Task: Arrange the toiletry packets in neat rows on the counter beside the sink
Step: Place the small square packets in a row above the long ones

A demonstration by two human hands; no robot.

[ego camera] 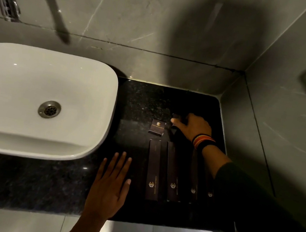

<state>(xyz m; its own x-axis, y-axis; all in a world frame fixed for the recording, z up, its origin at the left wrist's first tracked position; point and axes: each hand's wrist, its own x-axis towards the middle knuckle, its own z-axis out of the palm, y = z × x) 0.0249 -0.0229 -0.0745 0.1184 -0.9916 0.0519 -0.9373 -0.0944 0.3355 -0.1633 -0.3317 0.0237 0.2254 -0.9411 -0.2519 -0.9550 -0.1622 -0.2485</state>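
Your left hand [110, 185] lies flat on the polished black speckled tabletop [39, 182], fingers spread, its grip holding nothing, just left of the row of packets. Your right hand [193, 126] reaches to the far right part of the tabletop, its grip curled down over a small dark packet [176, 117]; whether it pinches the packet you cannot tell. Just left of that hand lies a small square packet [157, 127], matte dark with a gold emblem. Nearer you, four long slim boxes lie side by side in a row, gold emblems at their near ends: the leftmost long box [153, 170], a second [173, 172], and two more partly under your sleeve. The glossy white rounded sink [84, 89] sits to the left.
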